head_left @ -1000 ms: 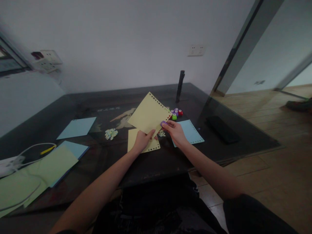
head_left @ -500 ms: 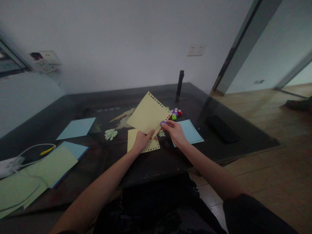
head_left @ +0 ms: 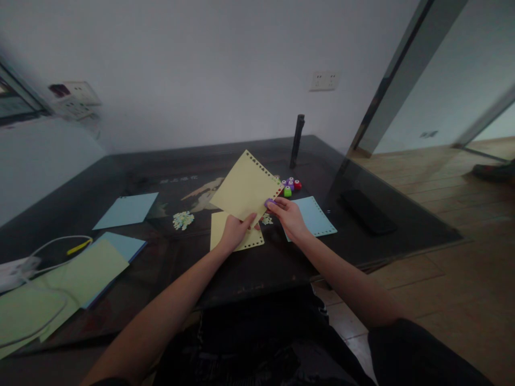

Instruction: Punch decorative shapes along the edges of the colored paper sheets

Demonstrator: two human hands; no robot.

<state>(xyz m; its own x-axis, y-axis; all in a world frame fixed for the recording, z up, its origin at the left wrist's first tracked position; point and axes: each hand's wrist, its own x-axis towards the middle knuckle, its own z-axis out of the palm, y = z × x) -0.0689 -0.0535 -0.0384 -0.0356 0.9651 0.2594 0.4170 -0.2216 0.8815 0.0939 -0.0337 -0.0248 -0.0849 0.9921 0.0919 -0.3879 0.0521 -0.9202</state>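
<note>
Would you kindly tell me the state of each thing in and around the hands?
Left hand: closed on raised yellow sheet.
Raised yellow sheet: one edge punched.
Right hand: closed on purple punch.
Purple punch: at the sheet's edge.
Lower yellow sheet: flat, partly covered.
Right blue sheet: flat, edges punched.
Left paper bits: loosely heaped.
Black rod: upright.

Bare forearms forward and inward, left grip thumb on top, right grip in a fingertip pinch.

Yellow sheet, purple punch
</note>
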